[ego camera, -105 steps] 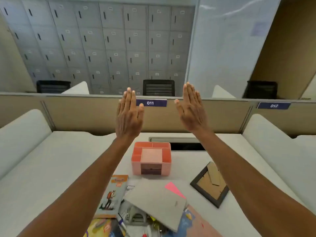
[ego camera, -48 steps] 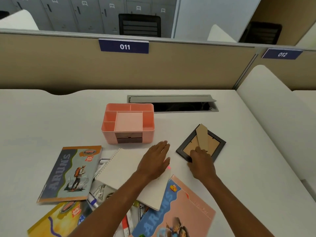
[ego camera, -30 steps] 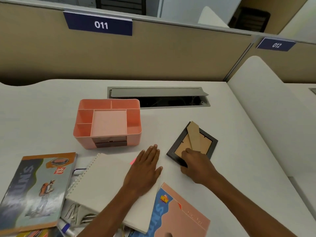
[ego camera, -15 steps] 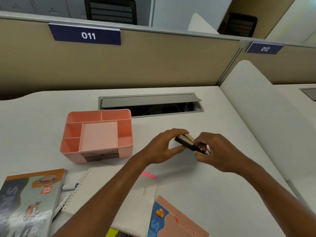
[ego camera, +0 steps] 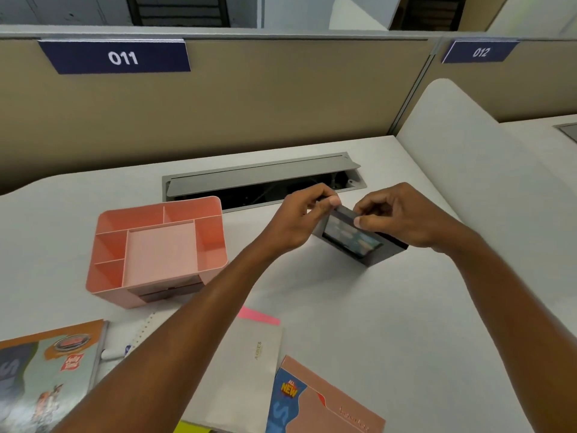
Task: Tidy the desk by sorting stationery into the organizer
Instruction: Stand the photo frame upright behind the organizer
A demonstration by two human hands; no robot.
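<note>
- Nearest the person, a grey notebook [ego camera: 246, 370], a pink sticky note [ego camera: 259, 317] and an illustrated book [ego camera: 46, 370] are lying loose on the desk [ego camera: 374, 323]. They are probably waiting to be sorted, so the frame is best parked clear of them.
- Further out on the left, the pink organizer [ego camera: 109, 292] is sitting with its compartments facing up. The frame is looking too wide for any of them, so standing it beside the organizer seems wiser.
- Beyond that, the left hand [ego camera: 296, 223] is pinching the picture frame [ego camera: 352, 242] at its upper left corner. The right hand [ego camera: 402, 220] is pinching the top edge, fingers curled on it.
- Lowering the frame evenly and checking its footing before letting go should be guarding against a topple.
- The frame is tilting right of the organizer and apart from it, front towards the person. I cannot tell whether its lower edge is touching the desk.
- It is showing a dark grey border around a blurred, dark picture.
- Farthest, the cable slot [ego camera: 262, 179] is gaping open just behind the hands, a gap worth avoiding.
</note>
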